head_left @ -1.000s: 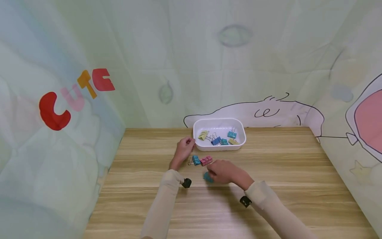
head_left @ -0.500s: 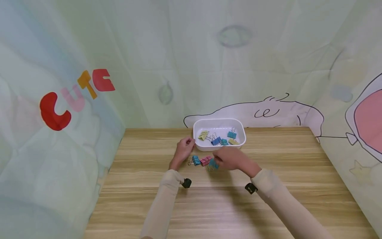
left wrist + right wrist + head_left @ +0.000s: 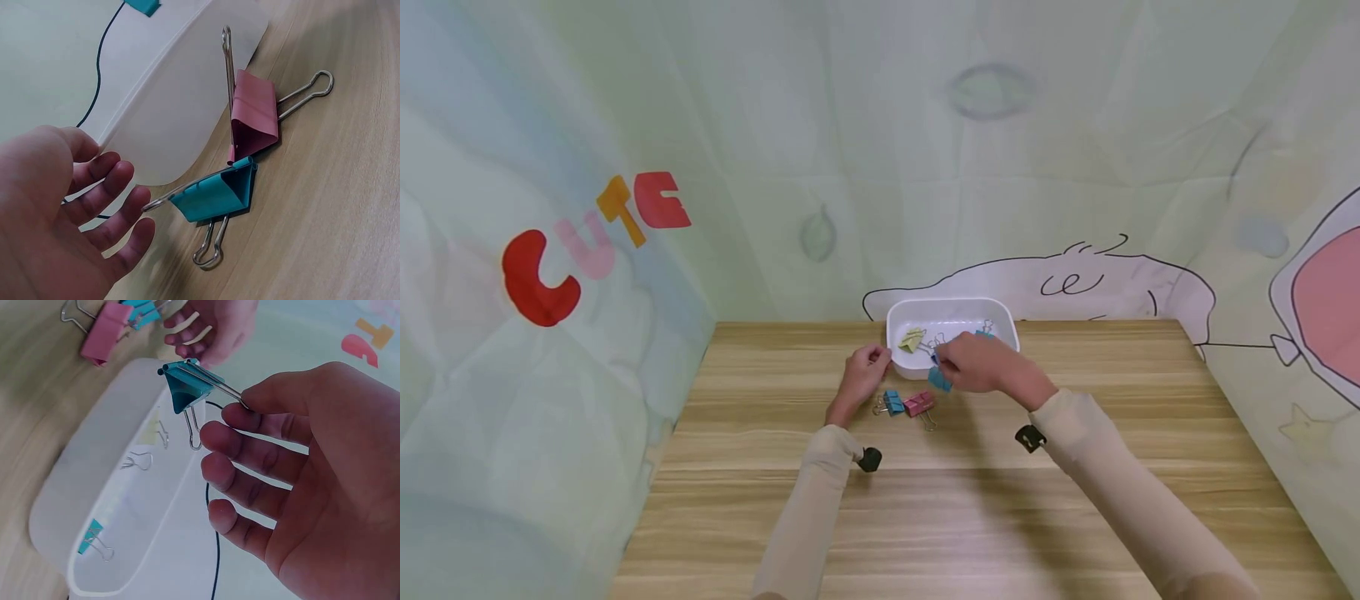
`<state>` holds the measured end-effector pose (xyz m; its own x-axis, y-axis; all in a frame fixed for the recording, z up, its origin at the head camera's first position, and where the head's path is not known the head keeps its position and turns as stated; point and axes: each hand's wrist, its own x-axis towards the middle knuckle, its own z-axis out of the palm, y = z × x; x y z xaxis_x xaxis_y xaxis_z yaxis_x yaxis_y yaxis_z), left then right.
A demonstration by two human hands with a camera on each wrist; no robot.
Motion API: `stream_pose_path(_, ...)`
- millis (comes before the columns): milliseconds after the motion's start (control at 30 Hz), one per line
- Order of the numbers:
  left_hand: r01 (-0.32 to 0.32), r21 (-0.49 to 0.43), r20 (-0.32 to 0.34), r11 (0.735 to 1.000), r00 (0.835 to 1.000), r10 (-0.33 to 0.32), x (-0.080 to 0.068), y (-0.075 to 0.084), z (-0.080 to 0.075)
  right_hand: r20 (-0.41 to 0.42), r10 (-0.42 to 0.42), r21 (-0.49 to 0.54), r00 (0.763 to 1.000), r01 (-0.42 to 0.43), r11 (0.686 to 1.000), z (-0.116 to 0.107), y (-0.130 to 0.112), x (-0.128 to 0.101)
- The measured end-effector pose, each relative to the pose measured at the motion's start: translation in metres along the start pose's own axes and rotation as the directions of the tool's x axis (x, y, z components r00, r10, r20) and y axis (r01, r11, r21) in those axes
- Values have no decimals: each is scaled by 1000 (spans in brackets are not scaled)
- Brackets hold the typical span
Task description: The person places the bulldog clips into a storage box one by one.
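A white plastic box (image 3: pixel 913 373) stands at the back of the table. My left hand (image 3: pixel 859 377) holds its front left corner, thumb and forefinger at the rim. My right hand (image 3: pixel 981 362) pinches a teal binder clip (image 3: pixel 187 387) by one wire handle. This clip hangs at the box's front edge in the head view; the right wrist view has it over the rim. On the wood in front lie a pink binder clip (image 3: pixel 255 112) and a teal-blue binder clip (image 3: pixel 215 195), close together near my left fingers. My right hand partly hides the clips inside the box.
Inside the box are several binder clips, among them a yellow clip (image 3: pixel 912 340) at the left and a teal clip (image 3: pixel 92 535). The wooden table (image 3: pixel 760 517) reaches back to a printed cloth (image 3: pixel 775 250) right behind the box.
My right hand has picked up the teal clip from beside the pink one and carried it up and away to the box's front edge. My left hand stays at the corner.
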<state>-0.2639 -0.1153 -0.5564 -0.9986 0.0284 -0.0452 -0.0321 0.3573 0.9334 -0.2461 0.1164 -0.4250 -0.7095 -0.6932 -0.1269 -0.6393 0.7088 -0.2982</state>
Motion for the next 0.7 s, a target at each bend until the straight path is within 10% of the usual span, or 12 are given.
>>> stream_pose_path(700, 0, 16, 2, 1000, 1000, 0, -2, 2, -1, 57, 117, -85, 991, -112, 990, -34, 5, 42)
